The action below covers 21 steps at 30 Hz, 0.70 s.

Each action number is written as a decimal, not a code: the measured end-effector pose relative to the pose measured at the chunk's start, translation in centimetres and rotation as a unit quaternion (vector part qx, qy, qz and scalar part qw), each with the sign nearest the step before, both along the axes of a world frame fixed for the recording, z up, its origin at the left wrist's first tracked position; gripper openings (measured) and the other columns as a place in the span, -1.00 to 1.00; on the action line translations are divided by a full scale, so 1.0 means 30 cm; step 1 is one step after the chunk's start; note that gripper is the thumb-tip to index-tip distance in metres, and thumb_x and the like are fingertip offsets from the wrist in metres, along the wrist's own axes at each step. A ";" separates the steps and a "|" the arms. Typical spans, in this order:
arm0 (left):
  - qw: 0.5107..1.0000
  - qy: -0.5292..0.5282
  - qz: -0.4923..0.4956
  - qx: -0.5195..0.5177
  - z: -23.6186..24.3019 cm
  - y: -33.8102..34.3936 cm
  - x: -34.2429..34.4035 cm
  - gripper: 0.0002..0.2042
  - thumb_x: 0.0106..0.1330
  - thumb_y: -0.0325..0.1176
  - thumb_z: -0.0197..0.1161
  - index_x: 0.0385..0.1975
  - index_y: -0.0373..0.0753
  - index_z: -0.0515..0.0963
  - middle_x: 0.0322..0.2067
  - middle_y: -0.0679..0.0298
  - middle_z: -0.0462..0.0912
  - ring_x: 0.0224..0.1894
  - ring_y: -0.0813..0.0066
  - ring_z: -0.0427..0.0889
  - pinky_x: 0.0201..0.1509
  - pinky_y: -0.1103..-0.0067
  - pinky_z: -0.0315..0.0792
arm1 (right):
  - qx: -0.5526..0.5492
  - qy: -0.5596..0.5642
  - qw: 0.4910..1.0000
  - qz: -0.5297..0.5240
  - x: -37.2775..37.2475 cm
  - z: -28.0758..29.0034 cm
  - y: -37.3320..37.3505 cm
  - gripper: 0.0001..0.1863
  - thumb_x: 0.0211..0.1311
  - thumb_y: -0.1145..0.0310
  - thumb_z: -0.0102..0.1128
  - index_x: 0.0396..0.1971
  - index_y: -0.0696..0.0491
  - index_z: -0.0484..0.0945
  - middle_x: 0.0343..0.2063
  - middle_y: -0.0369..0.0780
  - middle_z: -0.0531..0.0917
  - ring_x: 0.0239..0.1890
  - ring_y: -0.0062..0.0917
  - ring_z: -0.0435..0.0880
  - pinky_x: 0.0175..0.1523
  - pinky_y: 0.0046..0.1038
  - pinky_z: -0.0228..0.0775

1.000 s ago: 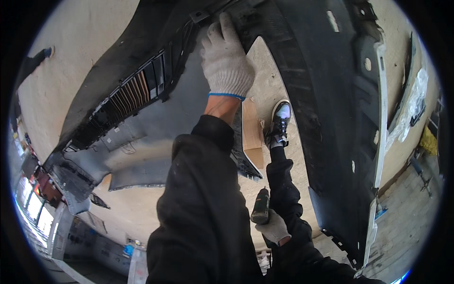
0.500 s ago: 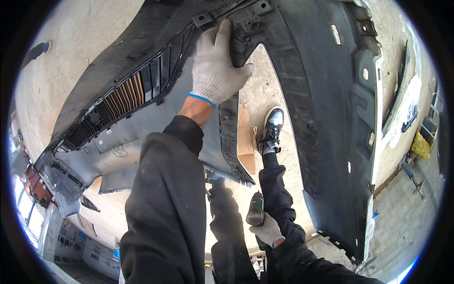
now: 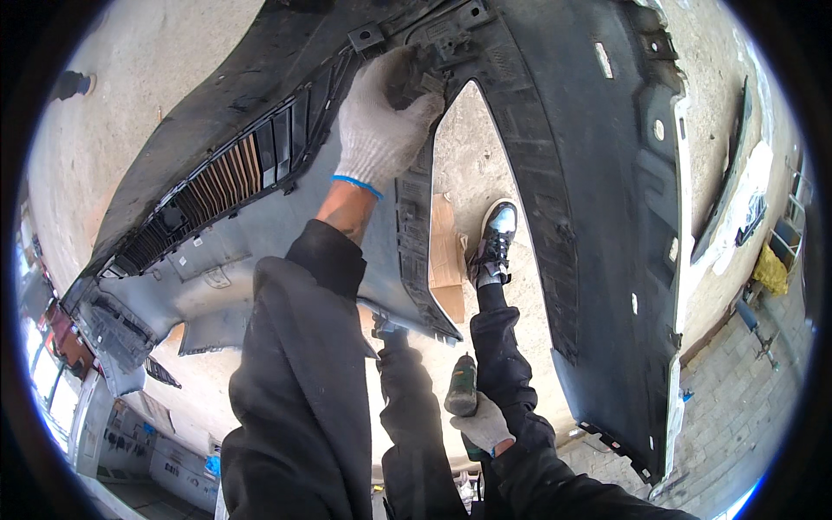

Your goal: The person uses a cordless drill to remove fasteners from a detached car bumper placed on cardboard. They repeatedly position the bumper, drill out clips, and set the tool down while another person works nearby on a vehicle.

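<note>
Gloves of white knit cover both hands. No box, bin or tray shows anywhere in view, so nothing can be told of contents. Underfoot lies a pale, dusty concrete floor point(image 3: 130, 130), with a flat piece of brown cardboard point(image 3: 446, 260) resting on it just beside a grey and white sneaker point(image 3: 494, 247); dark trouser legs run down from that shoe toward the lower edge. At the right rim a strip of paved ground point(image 3: 737, 416) shows, with a crumpled yellow rag point(image 3: 770, 270) and a long dark panel point(image 3: 728, 186) leaning near it. The left hand point(image 3: 381, 130) reaches up and forward, its fingers curled around a mounting tab on the inner edge of a large car bumper point(image 3: 598, 217), close to the upper middle of the picture. This bumper is dark grey plastic, dusty and scuffed, seen from its inner side, arching from the lower left across the top and down the right; a slatted black grille point(image 3: 217, 186) sits in its left half, and a lighter trim edge runs along its right side. The right hand point(image 3: 485, 425) hangs low beside the legs, closed around a dark green power screwdriver point(image 3: 462, 392) that points upward, well apart from the bumper's tab.
</note>
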<state>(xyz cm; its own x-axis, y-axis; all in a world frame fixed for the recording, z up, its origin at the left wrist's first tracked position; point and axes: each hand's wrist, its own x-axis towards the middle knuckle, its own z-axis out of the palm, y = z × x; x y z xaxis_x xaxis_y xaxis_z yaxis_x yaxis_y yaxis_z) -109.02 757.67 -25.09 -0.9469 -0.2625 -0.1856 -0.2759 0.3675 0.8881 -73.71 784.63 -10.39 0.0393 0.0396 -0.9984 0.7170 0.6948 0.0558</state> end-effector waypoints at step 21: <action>0.989 -0.022 0.144 0.022 0.061 0.119 0.063 -0.83 0.11 -0.38 0.46 -0.43 -0.36 0.68 -0.40 0.12 0.63 -0.42 0.34 0.66 -0.27 0.51 0.50 | -0.022 0.004 0.999 0.037 0.009 -0.025 0.011 -0.41 -0.06 0.14 0.46 0.00 0.11 0.57 -0.16 -0.09 0.74 -0.04 -0.23 0.72 0.11 -0.30 0.53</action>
